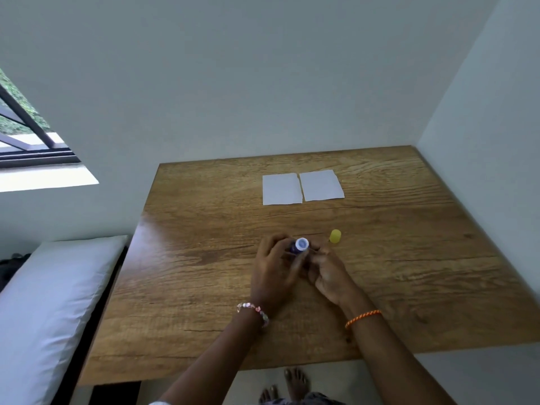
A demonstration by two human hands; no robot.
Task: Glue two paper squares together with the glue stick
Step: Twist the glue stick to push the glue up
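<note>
Both hands meet over the wooden table [204,287] with the glue stick [300,246] between them: the left hand [274,273] curls its fingers round the dark barrel, holding it roughly upright with the open white end facing up, while the right hand [327,273] closes in at the lower part of the barrel, fingers bent against it as if on the twist base, though exactly what those fingers pinch is hidden behind the barrel and the other hand. The yellow cap [335,236] is already off and stands on the table just beyond and to the right of the grip, touching neither hand. The step in hand looks like preparing the stick, most likely winding the glue up out of the tube, since the cap is off and no paper has been touched. The two paper squares [302,188] lie flat well beyond the grip, side by side with their inner edges nearly touching, the left one a little nearer than the right. The next move would call for one hand to free itself and carry the stick forward past the cap to one square, while the other hand pins that sheet down, as light paper is likely to drag or curl under a sticky tip. Whether any glue stands proud of the rim is too small to tell.
</note>
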